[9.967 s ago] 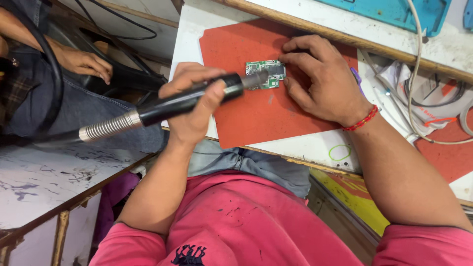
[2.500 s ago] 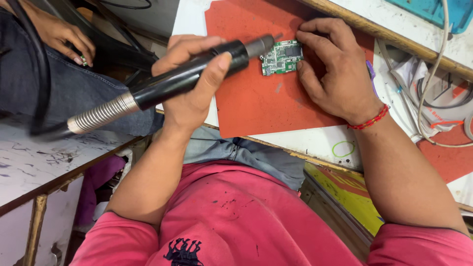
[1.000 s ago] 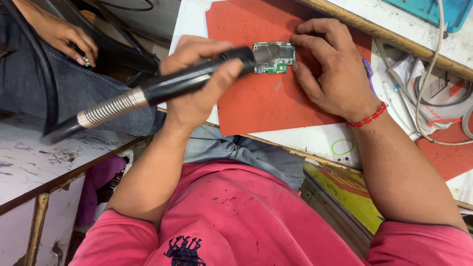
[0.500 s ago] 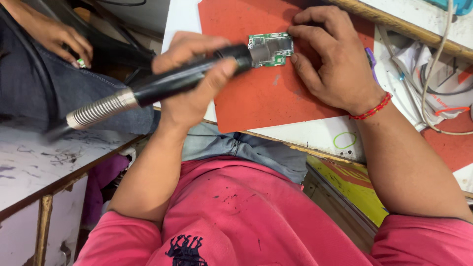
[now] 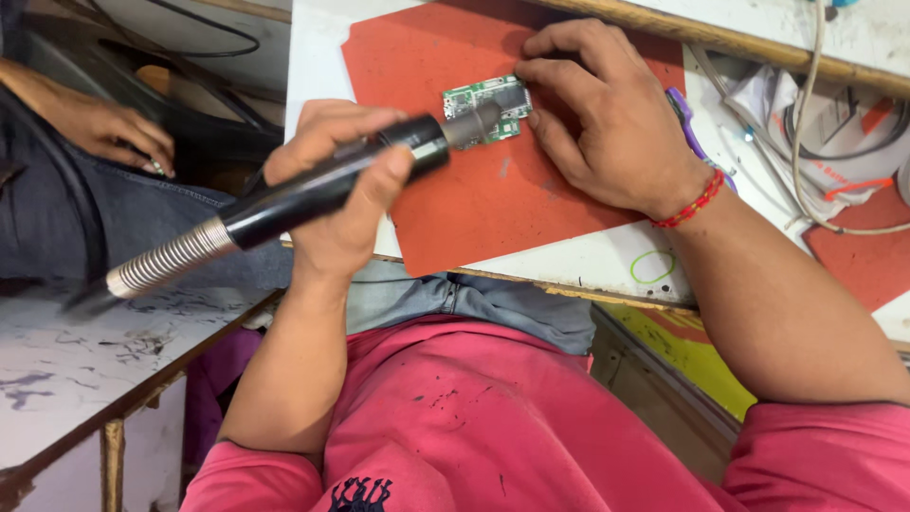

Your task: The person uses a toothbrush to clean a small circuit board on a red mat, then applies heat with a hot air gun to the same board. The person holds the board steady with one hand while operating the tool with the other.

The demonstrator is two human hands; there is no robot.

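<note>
I use the red mat (image 5: 493, 199) as my landmark. A small green circuit board (image 5: 485, 102) lies flat on the mat, near its top edge. I think it lies there so the mat shields the desk (image 5: 607, 261) under it.

My right hand (image 5: 607, 114) rests on the mat just to the right of the board. Its fingers (image 5: 559, 43) are bent and spread a little, and the tips press on the board's top and right edges. To me that looks like a way to stop the board from sliding. This hand does not wrap around anything; it only pushes down.

My left hand (image 5: 346, 185) hangs over the left edge of the mat. Its fingers (image 5: 389, 171) are curled tight around a black tool (image 5: 313, 194) with a springy silver hose at the back. The grey tip points at the board, right over it. I cannot tell if the tip touches the board.

A red string band (image 5: 697, 199) sits on my right wrist, past the mat's right side. Further right lie white cables (image 5: 806, 142) and papers. Far left of the mat, another person's hand (image 5: 114, 128) rests on dark jeans.
</note>
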